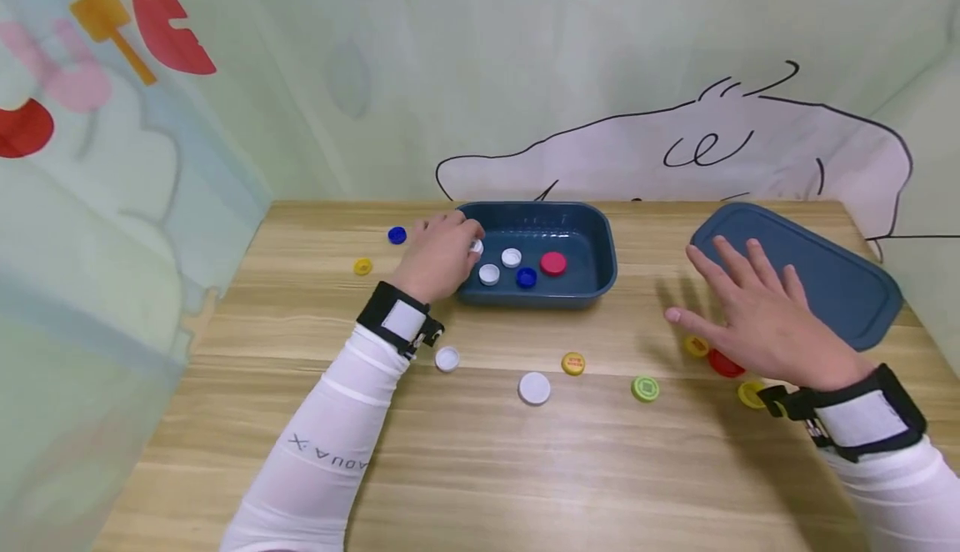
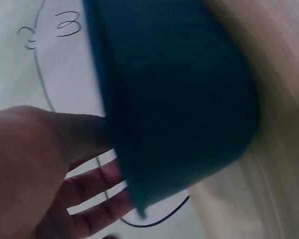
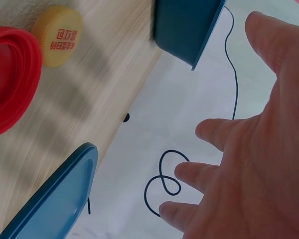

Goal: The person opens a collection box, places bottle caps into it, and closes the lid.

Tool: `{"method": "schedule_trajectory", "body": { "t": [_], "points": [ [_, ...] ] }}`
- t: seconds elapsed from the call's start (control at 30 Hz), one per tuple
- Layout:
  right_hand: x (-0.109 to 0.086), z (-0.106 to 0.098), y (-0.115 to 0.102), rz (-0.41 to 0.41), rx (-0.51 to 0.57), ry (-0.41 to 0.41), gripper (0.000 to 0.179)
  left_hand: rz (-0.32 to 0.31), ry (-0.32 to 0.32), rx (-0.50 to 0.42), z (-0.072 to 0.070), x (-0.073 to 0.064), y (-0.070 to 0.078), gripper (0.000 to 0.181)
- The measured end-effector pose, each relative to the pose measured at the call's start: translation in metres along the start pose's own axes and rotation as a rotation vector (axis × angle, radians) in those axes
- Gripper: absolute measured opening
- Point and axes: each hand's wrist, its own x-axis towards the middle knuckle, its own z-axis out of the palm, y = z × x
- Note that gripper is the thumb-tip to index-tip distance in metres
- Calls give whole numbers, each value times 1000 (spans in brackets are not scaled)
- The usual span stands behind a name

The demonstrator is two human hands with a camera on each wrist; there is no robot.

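Observation:
My left hand [image 1: 438, 256] reaches over the left end of a dark blue box [image 1: 536, 293], its fingers bent past the rim. A white bottle cap [image 1: 477, 247] shows between its thumb and index finger, partly covered by them; the left wrist view hides the fingertips behind the box wall [image 2: 184, 99]. Inside the box lie two more white caps, a blue cap [image 1: 527, 278] and a red cap [image 1: 553, 264]. My right hand [image 1: 772, 327] hovers with fingers spread and holds nothing, above a red cap [image 3: 12, 79] and a yellow cap [image 3: 57, 37].
A blue lid [image 1: 810, 277] lies at the back right. Along the table front are a small white cap [image 1: 447, 358], a larger white cap [image 1: 534, 388], a yellow cap [image 1: 573, 363] and a green cap [image 1: 645, 388]. A blue cap [image 1: 397, 235] and a yellow cap [image 1: 363, 266] lie left of the box.

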Motion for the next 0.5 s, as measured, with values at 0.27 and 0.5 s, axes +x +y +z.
{"method": "schedule_trajectory", "body": {
  "t": [0.27,0.5],
  "points": [
    [-2,-1,1,3,-2,-6,90,6,64,-12,7,5,-5,51],
    [-8,-4,6,22,-13,-47,94,-78,68,-99,-12,-16,-27,75]
  ]
}}
